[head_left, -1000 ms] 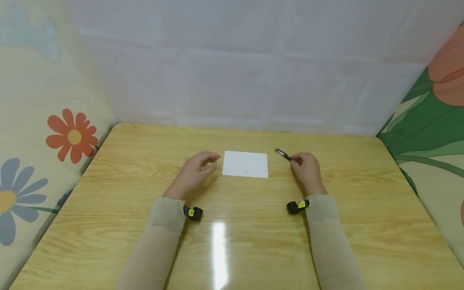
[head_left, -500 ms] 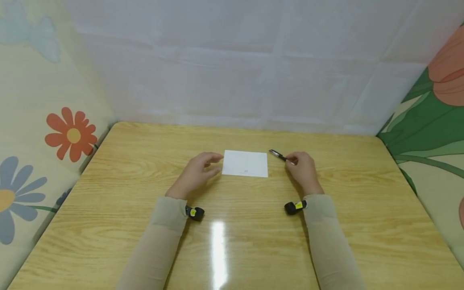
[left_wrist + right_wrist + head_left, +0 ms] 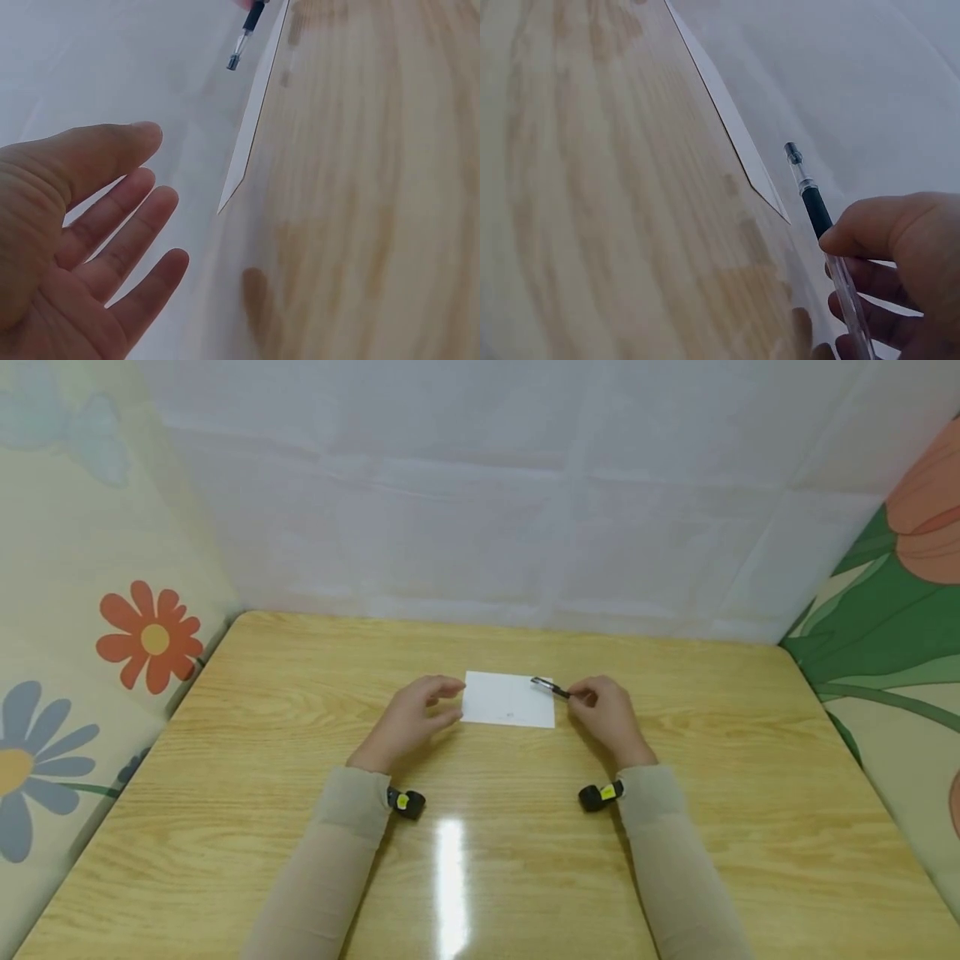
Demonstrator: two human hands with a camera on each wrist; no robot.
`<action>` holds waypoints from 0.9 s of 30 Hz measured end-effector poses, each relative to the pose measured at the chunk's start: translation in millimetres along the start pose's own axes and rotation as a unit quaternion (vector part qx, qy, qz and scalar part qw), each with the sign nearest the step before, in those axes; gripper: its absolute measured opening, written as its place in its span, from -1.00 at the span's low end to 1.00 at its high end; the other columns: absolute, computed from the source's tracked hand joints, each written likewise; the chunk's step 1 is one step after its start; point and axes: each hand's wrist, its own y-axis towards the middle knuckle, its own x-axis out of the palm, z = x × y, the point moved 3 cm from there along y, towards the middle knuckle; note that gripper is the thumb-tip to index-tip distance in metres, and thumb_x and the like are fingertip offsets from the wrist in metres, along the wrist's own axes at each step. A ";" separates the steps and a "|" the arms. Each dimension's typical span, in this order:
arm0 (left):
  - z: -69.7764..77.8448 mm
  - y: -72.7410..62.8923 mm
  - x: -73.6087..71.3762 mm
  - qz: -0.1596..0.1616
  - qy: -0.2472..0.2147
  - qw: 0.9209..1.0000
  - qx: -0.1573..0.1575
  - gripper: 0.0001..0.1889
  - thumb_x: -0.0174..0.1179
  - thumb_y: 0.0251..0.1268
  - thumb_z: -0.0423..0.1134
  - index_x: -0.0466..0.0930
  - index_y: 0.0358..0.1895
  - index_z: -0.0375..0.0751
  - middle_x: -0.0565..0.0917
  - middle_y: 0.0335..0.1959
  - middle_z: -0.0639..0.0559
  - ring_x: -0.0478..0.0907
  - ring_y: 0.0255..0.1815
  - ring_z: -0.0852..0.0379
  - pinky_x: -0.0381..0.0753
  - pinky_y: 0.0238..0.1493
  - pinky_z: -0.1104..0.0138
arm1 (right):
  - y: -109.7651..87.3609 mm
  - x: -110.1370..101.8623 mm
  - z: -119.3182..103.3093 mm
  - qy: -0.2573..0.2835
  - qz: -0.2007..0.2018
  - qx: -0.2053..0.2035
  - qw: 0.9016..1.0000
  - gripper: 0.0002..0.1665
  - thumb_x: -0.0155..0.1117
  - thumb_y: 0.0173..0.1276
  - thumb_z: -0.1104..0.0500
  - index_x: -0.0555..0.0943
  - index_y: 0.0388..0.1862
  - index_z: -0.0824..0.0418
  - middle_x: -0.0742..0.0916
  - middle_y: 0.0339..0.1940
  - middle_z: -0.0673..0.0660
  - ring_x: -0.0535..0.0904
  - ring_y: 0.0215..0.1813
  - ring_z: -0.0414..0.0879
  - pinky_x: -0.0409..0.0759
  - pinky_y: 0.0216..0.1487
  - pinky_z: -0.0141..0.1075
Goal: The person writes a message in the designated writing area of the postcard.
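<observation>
A white card [image 3: 495,697] lies flat near the middle of the table, with a tiny mark by its near edge. My right hand [image 3: 603,710] pinches a pen [image 3: 551,687] between thumb and fingers at the card's right side. The pen has a clear barrel and a dark grip [image 3: 817,211]; its far end overlaps the card in the head view. At the card's left edge is my left hand [image 3: 416,714], holding nothing. In the left wrist view its thumb and fingers [image 3: 142,300] are spread and relaxed, apart from the card.
The wood-grain table [image 3: 300,843] reaches back to a white cloth [image 3: 480,510]. Panels painted with flowers [image 3: 153,639] stand along both sides. Each wrist wears a small black camera [image 3: 408,804]. A bright reflection lies on the near tabletop.
My right hand has carried the pen leftward, from beside the card to over its right part. My left hand has shifted slightly right, up to the card's left edge.
</observation>
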 end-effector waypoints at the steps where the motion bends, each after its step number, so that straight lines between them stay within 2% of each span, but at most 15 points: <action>1: -0.4 -0.2 0.4 0.000 0.001 1.000 -0.002 -0.55 0.29 0.40 -0.36 0.51 0.31 -0.32 0.58 0.24 -0.23 0.50 0.28 -0.17 0.45 0.41 0.01 | -0.2 0.9 -1.2 0.001 -0.004 -0.004 1.000 -0.82 0.30 0.35 0.34 0.72 -0.11 0.39 0.70 -0.21 0.29 0.59 -0.14 0.14 0.61 -0.06 -0.06; 7: 1.0 -1.2 0.7 0.001 0.002 1.000 -0.012 -0.55 0.27 0.43 -0.34 0.49 0.32 -0.32 0.57 0.26 -0.23 0.50 0.29 -0.17 0.45 0.41 0.00 | -1.6 4.5 -11.7 0.011 -0.012 -0.035 0.999 -0.83 0.32 0.32 0.36 0.72 -0.14 0.39 0.70 -0.25 0.28 0.61 -0.18 0.14 0.63 -0.08 -0.05; 12: 1.7 -0.8 0.2 0.004 -0.001 1.000 -0.016 -0.55 0.27 0.43 -0.34 0.48 0.32 -0.32 0.56 0.28 -0.23 0.50 0.30 -0.16 0.44 0.41 0.01 | -2.5 7.8 -18.4 0.021 -0.021 -0.045 0.999 -0.83 0.31 0.31 0.36 0.72 -0.14 0.38 0.70 -0.22 0.27 0.62 -0.16 0.13 0.65 -0.05 -0.05; 19: 0.6 3.3 3.1 0.006 -0.009 1.000 0.001 -0.56 0.30 0.39 -0.36 0.51 0.29 -0.35 0.60 0.24 -0.24 0.52 0.26 -0.18 0.47 0.40 0.01 | -5.7 15.7 -27.7 0.034 -0.048 -0.056 0.997 -0.84 0.31 0.34 0.34 0.72 -0.13 0.34 0.70 -0.18 0.22 0.61 -0.14 0.08 0.65 -0.05 -0.07; 27: -1.0 4.8 8.3 0.002 -0.013 1.000 0.011 -0.61 0.28 0.41 -0.36 0.54 0.24 -0.38 0.62 0.20 -0.26 0.52 0.27 -0.20 0.46 0.40 0.02 | -7.8 26.5 -37.2 0.051 -0.087 -0.090 0.991 -0.87 0.32 0.38 0.33 0.75 -0.15 0.28 0.71 -0.18 0.16 0.61 -0.17 0.00 0.65 -0.11 -0.16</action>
